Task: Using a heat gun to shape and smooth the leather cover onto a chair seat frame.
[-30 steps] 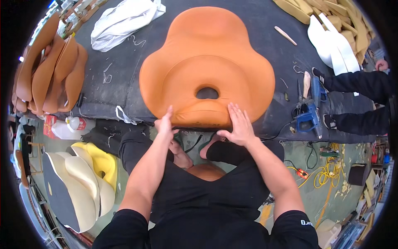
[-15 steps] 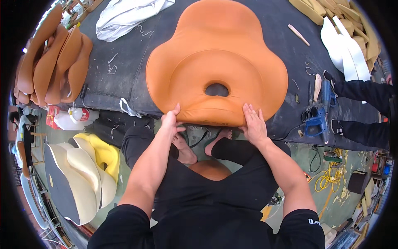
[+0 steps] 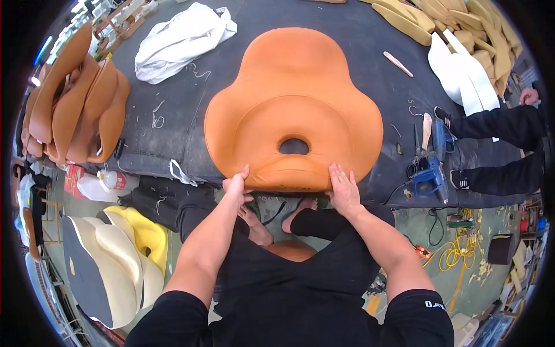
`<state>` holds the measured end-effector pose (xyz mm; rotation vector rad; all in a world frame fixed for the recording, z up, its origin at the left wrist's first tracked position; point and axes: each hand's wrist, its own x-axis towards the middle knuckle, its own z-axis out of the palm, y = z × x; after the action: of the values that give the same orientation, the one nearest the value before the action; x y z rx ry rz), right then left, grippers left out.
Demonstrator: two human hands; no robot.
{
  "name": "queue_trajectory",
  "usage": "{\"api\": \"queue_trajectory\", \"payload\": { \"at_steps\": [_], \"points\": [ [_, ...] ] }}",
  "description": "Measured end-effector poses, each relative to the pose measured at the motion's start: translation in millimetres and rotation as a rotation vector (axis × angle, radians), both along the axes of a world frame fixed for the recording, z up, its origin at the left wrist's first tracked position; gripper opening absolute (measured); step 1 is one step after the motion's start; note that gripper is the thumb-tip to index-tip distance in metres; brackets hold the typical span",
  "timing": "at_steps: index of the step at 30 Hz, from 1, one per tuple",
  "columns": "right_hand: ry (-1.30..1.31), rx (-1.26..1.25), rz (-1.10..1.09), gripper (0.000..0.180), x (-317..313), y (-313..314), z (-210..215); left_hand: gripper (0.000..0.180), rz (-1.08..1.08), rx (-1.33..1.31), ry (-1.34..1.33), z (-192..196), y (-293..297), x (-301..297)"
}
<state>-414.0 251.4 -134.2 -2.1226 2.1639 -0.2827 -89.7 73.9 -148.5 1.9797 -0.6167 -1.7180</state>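
An orange seat cushion with a rounded far lobe, wide sides and an oval hole lies on the dark table in front of me. My left hand grips its front edge at the left, thumb on top and fingers curled below. On the right part of the same edge is my right hand. Its fingers stretch over the top, and its thumb shows partly under the rim. The cushion's underside is hidden.
Brown cushions stand at the left, near white cloth. Blue heat guns and a wooden-handled tool lie at the right. Tan foam pieces are piled at the back right. Another person's legs extend across the table's right side.
The whole view has shifted, so the scene sits lower in it. The cushion looks smaller, seemingly lowered toward the table. Both hands have stayed at its front edge.
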Motion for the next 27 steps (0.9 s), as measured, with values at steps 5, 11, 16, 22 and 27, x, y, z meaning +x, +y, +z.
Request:
{"api": "queue_trajectory", "payload": {
  "at_steps": [5, 11, 16, 22, 27],
  "points": [
    [0.032, 0.048, -0.049, 0.086, -2, -2, 1, 0.083, 0.147, -0.01, 0.031, 12, 3, -29],
    [0.12, 0.02, -0.022, 0.079, -2, -4, -2, 0.088, 0.243, -0.021, 0.043, 4, -1, -33],
    [0.089, 0.063, -0.01, 0.078, -5, -3, 0, 0.088, 0.133, 0.068, 0.159, 14, 1, -16],
    [0.086, 0.033, -0.007, 0.08, -8, -8, 1, 0.084, 0.295, 0.026, 0.041, 15, -8, -34],
    [0.082, 0.049, -0.004, 0.081, -2, -9, 4, 0.084, 0.191, 0.106, 0.087, -4, -18, -15]
  ]
}}
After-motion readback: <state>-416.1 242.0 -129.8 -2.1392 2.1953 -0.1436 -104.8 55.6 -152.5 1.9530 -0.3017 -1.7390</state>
